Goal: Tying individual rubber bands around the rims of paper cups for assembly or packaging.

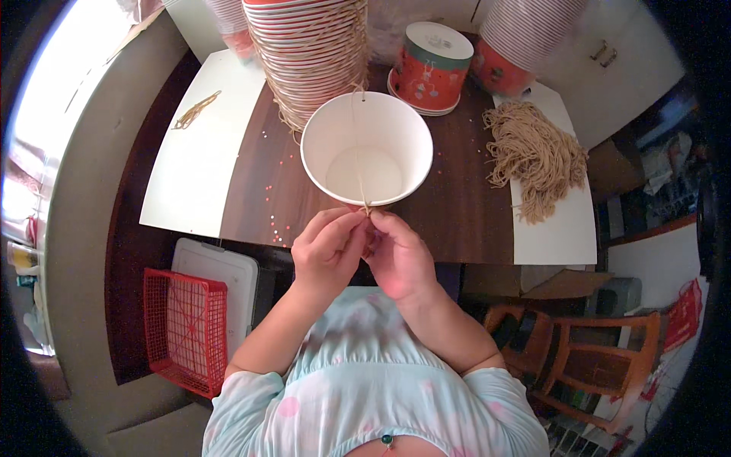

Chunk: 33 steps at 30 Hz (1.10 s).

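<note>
A white-lined paper bucket [324, 152] stands on the dark brown table in front of me, its mouth tilted toward me. A thin tan string [360, 148] crosses the opening from a hole in the far rim to the near rim. Just outside that near rim, my left hand [326, 247] and my right hand [405, 259] meet, fingertips pinched together on the string where it bunches like a knot. The string's ends are hidden between my fingers.
Behind the bucket rises a tall stack of buckets [308, 61] strung with tan string. An upturned red bucket [432, 72] and another stack [525, 38] are at back right. A string heap [537, 156] lies right, a few strands [196, 110] left. A red basket [186, 327] sits below left.
</note>
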{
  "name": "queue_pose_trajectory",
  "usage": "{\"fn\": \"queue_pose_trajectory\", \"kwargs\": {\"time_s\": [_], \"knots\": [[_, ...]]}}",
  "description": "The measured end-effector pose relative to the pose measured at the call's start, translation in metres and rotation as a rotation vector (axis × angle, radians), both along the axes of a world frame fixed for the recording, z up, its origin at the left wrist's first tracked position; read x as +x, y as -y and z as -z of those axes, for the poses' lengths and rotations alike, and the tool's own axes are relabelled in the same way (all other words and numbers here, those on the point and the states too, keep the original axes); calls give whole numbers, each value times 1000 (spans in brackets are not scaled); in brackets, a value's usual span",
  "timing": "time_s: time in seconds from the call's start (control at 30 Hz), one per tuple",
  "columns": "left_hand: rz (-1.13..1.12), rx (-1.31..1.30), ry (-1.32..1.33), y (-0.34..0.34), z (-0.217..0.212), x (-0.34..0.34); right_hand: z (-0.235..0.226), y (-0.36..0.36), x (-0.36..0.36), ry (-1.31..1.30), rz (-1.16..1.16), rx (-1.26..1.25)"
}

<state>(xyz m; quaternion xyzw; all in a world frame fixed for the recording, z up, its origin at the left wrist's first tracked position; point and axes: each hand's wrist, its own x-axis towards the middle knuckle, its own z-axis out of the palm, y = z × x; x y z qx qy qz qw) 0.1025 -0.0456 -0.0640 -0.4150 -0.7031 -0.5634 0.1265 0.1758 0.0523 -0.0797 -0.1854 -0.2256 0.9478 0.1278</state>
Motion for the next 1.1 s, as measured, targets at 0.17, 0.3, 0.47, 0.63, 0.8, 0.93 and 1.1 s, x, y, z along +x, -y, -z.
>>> {"fn": "queue_pose_trajectory", "kwargs": {"time_s": [0.17,0.3,0.47,0.63,0.8,0.93,1.1], "knots": [[45,-29,-4,4,-7,-3,-3,-10,1,-118,-120,-34],[159,114,550,9,-5,-5,-1,-14,3,-46,-99,27],[223,112,603,8,-5,-4,-14,-11,-1,90,-99,181],[214,77,647,11,-12,-6,11,-19,-4,22,-90,108],[158,83,670,13,-10,-15,-10,-20,0,168,-40,225],[186,133,719,11,-11,-15,-9,-26,4,230,-7,1097],[271,203,796,10,-8,-15,-32,-23,16,390,218,1731]]}}
